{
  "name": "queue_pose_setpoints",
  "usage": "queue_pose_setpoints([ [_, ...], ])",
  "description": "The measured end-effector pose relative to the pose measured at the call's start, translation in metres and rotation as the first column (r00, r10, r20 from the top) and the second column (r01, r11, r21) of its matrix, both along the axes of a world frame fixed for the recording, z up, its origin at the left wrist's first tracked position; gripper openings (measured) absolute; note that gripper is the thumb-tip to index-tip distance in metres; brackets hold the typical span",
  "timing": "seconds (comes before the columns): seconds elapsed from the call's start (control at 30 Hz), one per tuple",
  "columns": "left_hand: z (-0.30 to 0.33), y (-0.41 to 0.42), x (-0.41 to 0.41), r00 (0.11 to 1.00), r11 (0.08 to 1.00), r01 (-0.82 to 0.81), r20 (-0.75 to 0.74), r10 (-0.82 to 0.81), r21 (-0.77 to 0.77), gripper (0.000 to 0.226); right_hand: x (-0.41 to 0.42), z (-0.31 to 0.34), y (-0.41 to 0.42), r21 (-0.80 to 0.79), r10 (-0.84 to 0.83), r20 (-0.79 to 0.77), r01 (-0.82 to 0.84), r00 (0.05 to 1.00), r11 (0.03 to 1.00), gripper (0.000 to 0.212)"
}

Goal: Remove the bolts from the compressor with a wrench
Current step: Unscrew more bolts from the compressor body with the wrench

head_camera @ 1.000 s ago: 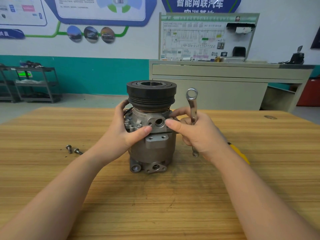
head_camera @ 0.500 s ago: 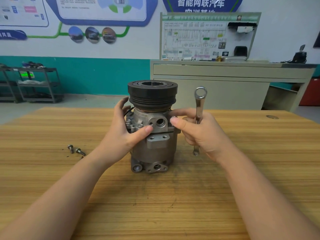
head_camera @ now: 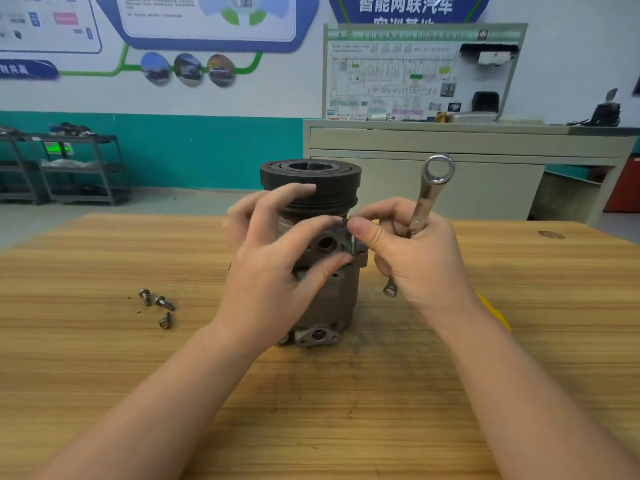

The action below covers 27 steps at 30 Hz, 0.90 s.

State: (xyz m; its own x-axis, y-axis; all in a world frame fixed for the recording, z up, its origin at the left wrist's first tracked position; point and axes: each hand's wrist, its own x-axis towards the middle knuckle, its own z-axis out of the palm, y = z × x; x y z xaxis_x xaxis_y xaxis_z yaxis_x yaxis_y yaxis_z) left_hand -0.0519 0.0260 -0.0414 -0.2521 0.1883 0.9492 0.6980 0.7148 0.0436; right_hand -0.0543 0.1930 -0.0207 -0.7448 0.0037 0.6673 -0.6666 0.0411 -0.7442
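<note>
Grey metal compressor point(head_camera: 325, 289) steadied by spread left hand point(head_camera: 273, 271) | right hand point(head_camera: 415, 258) grips chrome ring wrench point(head_camera: 427, 199), pinches small steel bolt point(head_camera: 351, 242) | risk: bolt slips, rolls off wooden surface point(head_camera: 346, 410)

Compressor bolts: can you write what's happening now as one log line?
step: bolt out by fingers | right hand: holds wrench, pinches bolt | left hand: on compressor | loose bolts: three on table
</note>
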Motion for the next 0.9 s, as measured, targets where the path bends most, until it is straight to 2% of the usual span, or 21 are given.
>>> queue_pose_setpoints([
  [0.1,0.001,-0.001,0.001,0.999,0.998,0.044,-0.004,-0.044,-0.036,0.036,0.008,0.001,-0.006,-0.021,0.097,-0.028,-0.098,0.995,0.995,0.012],
  [0.23,0.005,-0.005,0.003,0.990,0.992,0.117,0.078,-0.113,-0.045,0.056,0.014,0.002,-0.009,-0.020,0.083,-0.040,-0.084,0.996,0.996,0.013],
  [0.4,0.008,-0.006,0.002,0.991,0.990,0.124,-0.045,-0.127,-0.072,0.045,0.017,0.002,-0.012,0.008,0.083,-0.032,-0.083,0.996,0.997,0.017],
  [0.5,0.008,-0.005,0.003,0.987,0.989,0.133,-0.086,-0.137,-0.059,0.041,0.015,0.003,-0.011,0.001,0.109,0.046,-0.109,0.993,0.994,0.029],
  [0.57,0.011,-0.012,0.002,0.982,0.987,0.158,-0.105,-0.154,0.027,0.035,0.012,0.003,-0.009,-0.133,0.208,0.141,-0.190,0.968,0.973,0.040],
  [0.63,0.016,-0.028,-0.004,0.992,0.958,0.120,-0.078,-0.103,0.261,0.032,0.008,0.007,-0.002,-0.395,0.356,0.234,-0.246,0.905,0.885,0.050],
  [0.7,0.023,-0.058,-0.017,0.994,0.832,-0.093,0.093,0.051,0.547,0.034,0.004,0.012,0.009,-0.619,0.492,0.260,-0.248,0.831,0.745,0.043],
  [0.73,0.024,-0.078,-0.025,0.941,0.763,-0.311,0.295,0.165,0.566,0.043,0.002,0.014,0.013,-0.691,0.537,0.251,-0.240,0.805,0.682,0.036],
  [0.77,0.021,-0.098,-0.035,0.790,0.714,-0.552,0.543,0.284,0.430,0.051,0.001,0.015,0.015,-0.744,0.568,0.234,-0.230,0.789,0.627,0.032],
  [0.8,0.016,-0.113,-0.042,0.562,0.680,-0.708,0.735,0.379,0.191,0.056,0.000,0.015,0.016,-0.791,0.587,0.212,-0.216,0.781,0.572,0.030],
  [0.83,0.009,-0.123,-0.047,0.333,0.664,-0.746,0.835,0.438,-0.051,0.058,-0.001,0.015,0.015,-0.835,0.598,0.187,-0.194,0.780,0.514,0.030],
  [0.87,0.001,-0.126,-0.051,0.161,0.670,-0.707,0.870,0.466,-0.228,0.059,-0.002,0.016,0.014,-0.873,0.598,0.161,-0.170,0.785,0.458,0.030],
  [0.9,-0.006,-0.124,-0.054,0.065,0.685,-0.655,0.880,0.470,-0.318,0.060,-0.002,0.016,0.013,-0.902,0.590,0.136,-0.147,0.796,0.406,0.031],
])
